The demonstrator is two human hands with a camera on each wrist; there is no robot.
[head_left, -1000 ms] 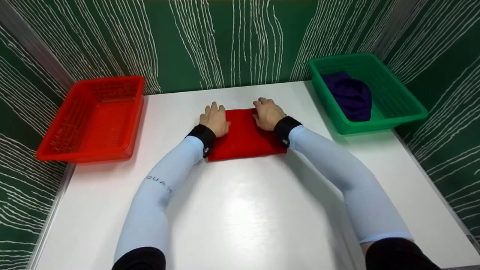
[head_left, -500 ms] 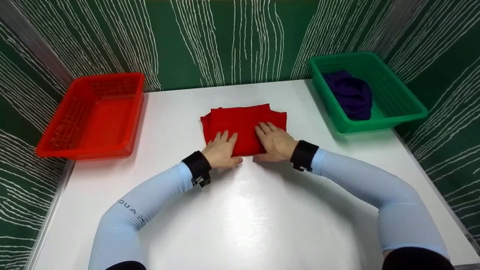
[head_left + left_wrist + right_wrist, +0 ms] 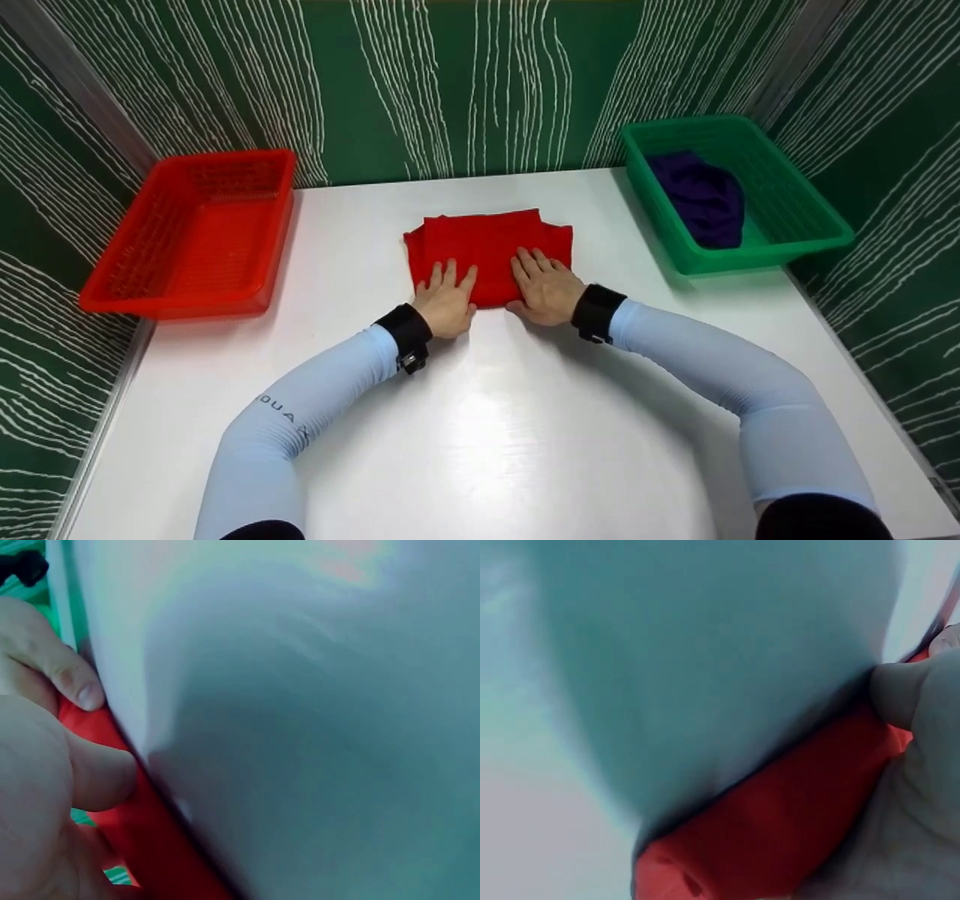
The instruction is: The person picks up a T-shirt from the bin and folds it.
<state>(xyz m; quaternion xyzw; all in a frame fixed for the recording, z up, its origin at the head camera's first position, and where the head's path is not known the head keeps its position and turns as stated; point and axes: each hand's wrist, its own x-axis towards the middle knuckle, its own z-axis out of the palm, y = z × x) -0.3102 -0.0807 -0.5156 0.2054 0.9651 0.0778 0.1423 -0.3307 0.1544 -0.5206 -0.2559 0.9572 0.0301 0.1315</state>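
Note:
A folded red cloth [image 3: 484,236] lies on the table in the middle of the head view, its upper layer narrower than the one below, whose corners stick out at both sides. My left hand [image 3: 446,301] rests on its near left part with straight, spread fingers. On the near right part lies my right hand [image 3: 549,291], also with fingers extended. Both thumbs are at the near edge. In the left wrist view, the cloth's edge [image 3: 154,832] runs under the left thumb. The right wrist view shows the folded near edge [image 3: 765,817] beside the right hand [image 3: 922,780].
A red plastic basket [image 3: 176,306] with nothing in it stands at the left on the white table [image 3: 480,450]. At the back right is a green basket [image 3: 772,251] holding a crumpled purple cloth [image 3: 697,199]. Green walls with white streaks [image 3: 375,90] enclose the table's back and sides.
Both hands have come from the cloth's far edge to its near edge, and the cloth now shows an upper layer folded over. Over the last half second the hands have barely moved.

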